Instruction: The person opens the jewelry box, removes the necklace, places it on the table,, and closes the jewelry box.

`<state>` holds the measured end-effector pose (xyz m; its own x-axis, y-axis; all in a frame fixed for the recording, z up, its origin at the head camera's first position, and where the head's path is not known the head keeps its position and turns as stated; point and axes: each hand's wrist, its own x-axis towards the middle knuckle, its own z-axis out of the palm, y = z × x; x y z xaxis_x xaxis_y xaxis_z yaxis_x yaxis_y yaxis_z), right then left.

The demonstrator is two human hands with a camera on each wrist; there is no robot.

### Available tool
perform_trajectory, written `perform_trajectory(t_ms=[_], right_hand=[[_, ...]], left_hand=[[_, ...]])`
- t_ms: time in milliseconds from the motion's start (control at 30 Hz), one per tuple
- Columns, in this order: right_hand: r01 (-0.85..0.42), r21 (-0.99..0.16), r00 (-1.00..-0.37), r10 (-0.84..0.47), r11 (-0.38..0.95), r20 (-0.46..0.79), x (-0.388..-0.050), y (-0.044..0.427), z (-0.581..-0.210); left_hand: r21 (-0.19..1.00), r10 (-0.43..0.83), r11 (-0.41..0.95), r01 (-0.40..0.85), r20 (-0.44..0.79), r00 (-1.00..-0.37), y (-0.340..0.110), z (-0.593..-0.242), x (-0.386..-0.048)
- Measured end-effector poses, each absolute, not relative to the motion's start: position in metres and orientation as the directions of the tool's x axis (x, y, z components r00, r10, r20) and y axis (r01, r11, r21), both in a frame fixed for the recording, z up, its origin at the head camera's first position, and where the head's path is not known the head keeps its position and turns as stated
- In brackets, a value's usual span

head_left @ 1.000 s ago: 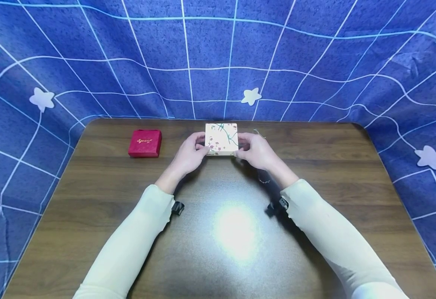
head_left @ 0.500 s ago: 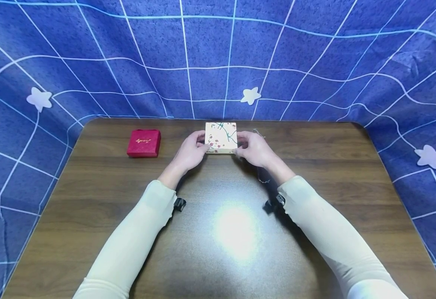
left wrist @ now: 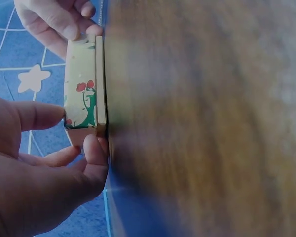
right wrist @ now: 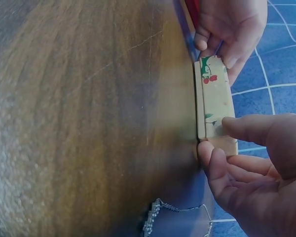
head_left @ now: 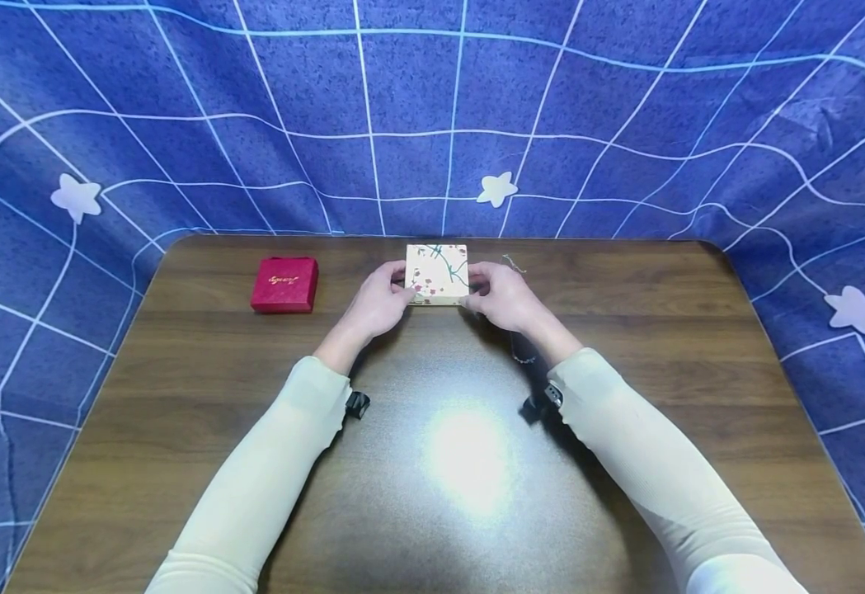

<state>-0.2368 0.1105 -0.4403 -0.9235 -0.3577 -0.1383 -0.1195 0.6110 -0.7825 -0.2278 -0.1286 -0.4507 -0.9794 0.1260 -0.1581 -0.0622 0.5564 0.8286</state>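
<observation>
A small cream gift box [head_left: 437, 272] printed with red blossoms and green stems sits near the table's far edge. My left hand [head_left: 378, 299] pinches its left side, thumb at the front edge. On the opposite side my right hand [head_left: 505, 295] grips it the same way. In the left wrist view the lid [left wrist: 80, 81] stands over a narrow plain strip of the base [left wrist: 100, 81]. The right wrist view shows a thin silvery chain [right wrist: 150, 217] with sparkling stones on the table, close by my right hand. The box's inside is hidden.
A red box [head_left: 284, 285] with gold lettering lies to the left on the brown wooden table [head_left: 202, 396]. Behind the table hangs a blue cloth [head_left: 402, 99] with white grid lines and stars. A bright light reflection falls on the tabletop before me.
Both hands keep their hold on the gift box. The box and hands shift only very slightly, much like the whole view.
</observation>
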Motion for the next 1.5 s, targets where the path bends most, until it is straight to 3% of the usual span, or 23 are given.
perform_trajectory(t_ms=[500,1133,1500], right_hand=[[-0.124,-0.777,-0.933,-0.339,0.617,-0.121,-0.227,0.114,-0.441],[-0.287,-0.681,-0.929,-0.37,0.674,0.026,-0.19,0.127,-0.422],[-0.399,-0.666,-0.894,-0.428,0.63,0.13,-0.17,0.136,-0.412]], left_hand=[[0.833,0.034,0.543,-0.109,-0.151,-0.988,-0.129,-0.45,-0.222],[0.794,0.06,0.606,0.039,0.003,-0.998,-0.127,-0.434,-0.199],[0.739,0.114,0.662,0.123,0.063,-0.991,-0.135,-0.424,-0.183]])
